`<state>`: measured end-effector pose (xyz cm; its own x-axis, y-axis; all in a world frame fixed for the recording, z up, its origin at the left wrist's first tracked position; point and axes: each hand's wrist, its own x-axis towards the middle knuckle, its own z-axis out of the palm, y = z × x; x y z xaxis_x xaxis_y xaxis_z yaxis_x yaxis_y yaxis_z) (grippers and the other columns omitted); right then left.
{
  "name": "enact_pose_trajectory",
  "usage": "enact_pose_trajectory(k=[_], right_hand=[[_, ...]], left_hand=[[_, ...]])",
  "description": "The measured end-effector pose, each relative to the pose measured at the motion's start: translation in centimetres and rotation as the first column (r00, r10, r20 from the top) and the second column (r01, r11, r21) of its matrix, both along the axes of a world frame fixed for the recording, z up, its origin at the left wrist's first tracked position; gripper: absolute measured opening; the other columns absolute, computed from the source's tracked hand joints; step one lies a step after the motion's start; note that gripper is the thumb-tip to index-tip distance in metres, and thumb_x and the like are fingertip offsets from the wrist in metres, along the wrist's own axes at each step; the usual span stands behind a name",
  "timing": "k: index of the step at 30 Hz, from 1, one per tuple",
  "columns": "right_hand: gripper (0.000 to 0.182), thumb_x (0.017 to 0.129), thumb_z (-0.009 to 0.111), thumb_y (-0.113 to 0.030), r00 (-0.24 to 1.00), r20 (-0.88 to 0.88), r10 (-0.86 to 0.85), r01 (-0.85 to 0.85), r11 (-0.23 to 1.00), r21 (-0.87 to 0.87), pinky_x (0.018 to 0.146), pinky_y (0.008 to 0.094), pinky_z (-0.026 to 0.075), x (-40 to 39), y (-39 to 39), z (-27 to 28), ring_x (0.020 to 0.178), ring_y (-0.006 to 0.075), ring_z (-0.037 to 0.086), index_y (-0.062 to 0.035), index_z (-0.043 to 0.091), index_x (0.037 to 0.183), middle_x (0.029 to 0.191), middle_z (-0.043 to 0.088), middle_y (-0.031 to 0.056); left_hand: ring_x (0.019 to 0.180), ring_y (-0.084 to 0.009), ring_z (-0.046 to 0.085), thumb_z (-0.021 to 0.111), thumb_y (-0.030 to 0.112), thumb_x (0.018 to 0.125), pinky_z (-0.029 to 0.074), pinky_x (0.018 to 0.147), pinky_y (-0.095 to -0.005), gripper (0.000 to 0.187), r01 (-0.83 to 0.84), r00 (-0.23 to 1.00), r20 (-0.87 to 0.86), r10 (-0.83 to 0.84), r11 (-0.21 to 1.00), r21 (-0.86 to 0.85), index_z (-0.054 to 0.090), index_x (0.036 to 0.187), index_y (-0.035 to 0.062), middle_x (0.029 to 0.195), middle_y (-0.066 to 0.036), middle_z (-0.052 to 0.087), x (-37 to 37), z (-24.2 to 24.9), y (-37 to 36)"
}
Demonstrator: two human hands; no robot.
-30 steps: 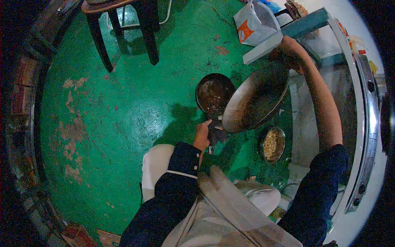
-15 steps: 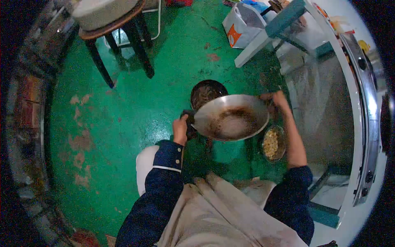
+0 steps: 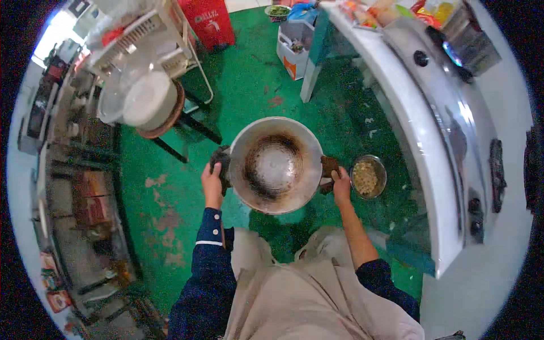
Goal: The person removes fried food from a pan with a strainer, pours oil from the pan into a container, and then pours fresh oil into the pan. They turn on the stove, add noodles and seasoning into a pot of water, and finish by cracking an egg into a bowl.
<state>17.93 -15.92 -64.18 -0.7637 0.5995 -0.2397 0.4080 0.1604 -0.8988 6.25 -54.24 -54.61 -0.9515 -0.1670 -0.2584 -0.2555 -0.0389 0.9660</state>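
Note:
A wide metal wok point(image 3: 277, 164) with brown scorch marks inside is held up in front of me over the green floor, its hollow facing me. My left hand point(image 3: 212, 184) is closed on its left side through a dark cloth point(image 3: 221, 161). On the opposite side my right hand point(image 3: 341, 185) grips the edge with a brown cloth point(image 3: 328, 168) in between. Just right of that hand, a bowl point(image 3: 384, 180) of small pale cut pieces point(image 3: 366, 175) sits low down. The wok's handles, if any, are hidden by the cloths.
A stool point(image 3: 180, 122) bearing a white tub point(image 3: 150, 99) stands front left, near a red bag point(image 3: 208, 22). A white bag point(image 3: 294, 48) rests by the table leg. On the right runs a white table point(image 3: 411, 107) with a gas stove point(image 3: 453, 122). Shelves point(image 3: 90, 198) line the left.
Both hands have shifted left with the wok, which has turned from a slant to face me. The dark round thing seen behind it is now out of sight. My viewpoint has risen.

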Motion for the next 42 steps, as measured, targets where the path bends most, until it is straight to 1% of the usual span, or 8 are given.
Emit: enact_pose_trajectory(k=[7, 15, 16, 21, 26, 31, 34, 42], right_hand=[[0.041, 0.085, 0.058, -0.024, 0.982, -0.153, -0.113, 0.114, 0.993, -0.001, 0.095, 0.0344, 0.038, 5.8, -1.3, 28.1, 0.108, 0.0275, 0.053, 0.0014, 0.053, 0.117, 0.117, 0.056, 0.0167], [0.027, 0.084, 0.056, -0.020, 0.895, -0.243, -0.374, 0.356, 0.927, -0.117, 0.074, 0.0311, 0.043, 18.9, 4.9, 50.5, 0.080, 0.0179, 0.055, 0.0031, 0.061, 0.097, 0.085, 0.062, 0.0080], [0.025, 0.083, 0.057, -0.019, 0.898, -0.187, -0.398, 0.420, 0.903, 0.093, 0.072, 0.0309, 0.043, 21.2, 6.6, 52.9, 0.079, 0.0172, 0.055, 0.0022, 0.062, 0.096, 0.082, 0.061, 0.0067], [0.023, 0.084, 0.056, -0.016, 0.732, -0.244, -0.636, 0.634, 0.767, -0.098, 0.072, 0.0279, 0.043, 30.1, 15.5, 58.2, 0.077, 0.0140, 0.055, 0.0027, 0.062, 0.096, 0.084, 0.062, 0.0049], [0.022, 0.084, 0.055, -0.016, 0.642, -0.275, -0.716, 0.741, 0.671, -0.018, 0.068, 0.0284, 0.044, 32.4, 24.6, 60.9, 0.072, 0.0143, 0.055, 0.0020, 0.062, 0.095, 0.081, 0.062, 0.0044], [0.022, 0.084, 0.056, -0.014, 0.624, -0.328, -0.709, 0.743, 0.669, -0.032, 0.072, 0.0298, 0.043, 32.3, 36.6, 58.0, 0.077, 0.0141, 0.054, 0.0050, 0.060, 0.093, 0.084, 0.060, 0.0058], [0.022, 0.083, 0.056, -0.015, 0.636, -0.291, -0.715, 0.770, 0.613, 0.176, 0.066, 0.0288, 0.043, 31.8, 41.6, 54.1, 0.071, 0.0131, 0.053, 0.0046, 0.062, 0.091, 0.078, 0.061, 0.0058], [0.019, 0.083, 0.057, -0.016, 0.628, -0.296, -0.720, 0.772, 0.624, 0.117, 0.063, 0.0296, 0.042, 30.4, 45.7, 50.9, 0.064, 0.0123, 0.050, 0.0031, 0.061, 0.085, 0.072, 0.059, 0.0037]], left_hand=[[0.084, -0.0104, 0.056, 0.057, 0.013, 0.087, 0.043, 0.078, -0.0254, 0.024, 0.054, 0.993, -0.105, -0.058, 0.998, -0.043, 0.060, 0.105, -0.0014, 0.097, -0.002, 0.063, 1.7, 33.5, 1.5], [0.077, -0.0112, 0.057, 0.057, 0.017, 0.085, 0.045, 0.072, -0.0250, 0.027, 0.506, 0.848, -0.141, -0.511, 0.859, -0.076, 0.062, 0.103, -0.0028, 0.091, -0.005, 0.064, 3.9, 54.2, 13.3], [0.077, -0.0112, 0.057, 0.057, 0.017, 0.085, 0.045, 0.072, -0.0251, 0.027, 0.529, 0.832, -0.124, -0.541, 0.840, -0.120, 0.062, 0.103, -0.0029, 0.091, -0.005, 0.064, 4.9, 55.5, 15.6], [0.073, -0.0136, 0.058, 0.056, 0.010, 0.078, 0.046, 0.068, -0.0263, 0.024, 0.777, 0.611, -0.045, -0.791, 0.587, 0.227, 0.062, 0.098, -0.0028, 0.087, -0.005, 0.064, 6.0, 52.9, 30.4], [0.067, -0.0150, 0.054, 0.054, 0.012, 0.075, 0.042, 0.061, -0.0297, 0.019, 0.889, 0.456, -0.108, -0.883, 0.448, 0.095, 0.059, 0.086, -0.0029, 0.075, -0.006, 0.059, 4.6, 50.7, 46.5], [0.070, -0.0176, 0.055, 0.055, 0.008, 0.077, 0.044, 0.065, -0.0316, 0.019, 0.877, 0.462, -0.137, -0.876, 0.428, 0.221, 0.059, 0.090, -0.0053, 0.082, -0.009, 0.061, 2.7, 49.2, 61.5], [0.071, -0.0190, 0.056, 0.055, 0.006, 0.079, 0.044, 0.066, -0.0332, 0.019, 0.863, 0.480, -0.105, -0.871, 0.446, 0.238, 0.060, 0.093, -0.0054, 0.083, -0.009, 0.061, 3.0, 49.5, 65.3], [0.072, -0.0203, 0.058, 0.057, 0.006, 0.079, 0.045, 0.066, -0.0351, 0.019, 0.844, 0.520, -0.022, -0.854, 0.510, 0.162, 0.061, 0.096, -0.0028, 0.083, -0.010, 0.062, 1.0, 45.2, 71.8]])
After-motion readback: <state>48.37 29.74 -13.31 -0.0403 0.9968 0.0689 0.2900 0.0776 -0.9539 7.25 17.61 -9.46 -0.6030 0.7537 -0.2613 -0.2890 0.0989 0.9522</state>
